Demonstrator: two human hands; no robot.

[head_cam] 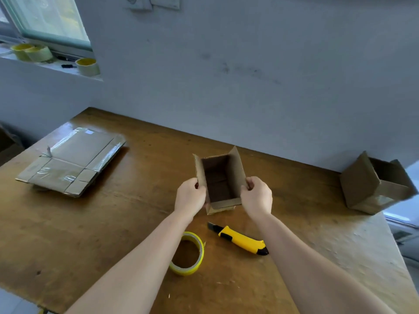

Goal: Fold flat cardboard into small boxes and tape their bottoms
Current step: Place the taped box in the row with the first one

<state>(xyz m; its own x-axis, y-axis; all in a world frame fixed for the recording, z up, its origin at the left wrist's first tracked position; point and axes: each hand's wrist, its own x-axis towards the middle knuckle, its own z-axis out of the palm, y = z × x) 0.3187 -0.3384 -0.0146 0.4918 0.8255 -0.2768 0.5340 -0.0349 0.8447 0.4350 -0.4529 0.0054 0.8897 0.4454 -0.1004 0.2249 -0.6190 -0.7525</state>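
Wooden table (90, 234) fills the lower view, set against a pale wall (249, 75); window (47, 19) w/ sill at upper left.

Stack of flat cardboard (72, 164) lies on the far-left part of the table, wrapped in clear film, a strap crossing it. Well apart, at the far-right edge, a folded box (374, 184) lies on its side, open mouth facing right, glossy tape on its bottom end.

Centre: small box (221, 180) stands on the table w/ its open top facing up, flaps raised, dark inside. Bottom flaps show at the near lower edge; whether they're taped can't be told from this angle.

Left hand (190, 196) grips the box's left wall, fingers curled over the top flap edge. Right hand (257, 196) does the same on the right wall, closed on the flap. Both forearms bare, reaching in from the bottom of frame.

Near side of the box, betw. the forearms: yellow-and-black utility knife (240, 239) lies flat, blade end pointing up-left toward the box, not touching it. Just left of it, a yellow tape roll (188, 252) lies flat, partly under the left forearm in view.

On the sill, approx. three more tape rolls (87, 66), blurred, plus a small dark item beside them.
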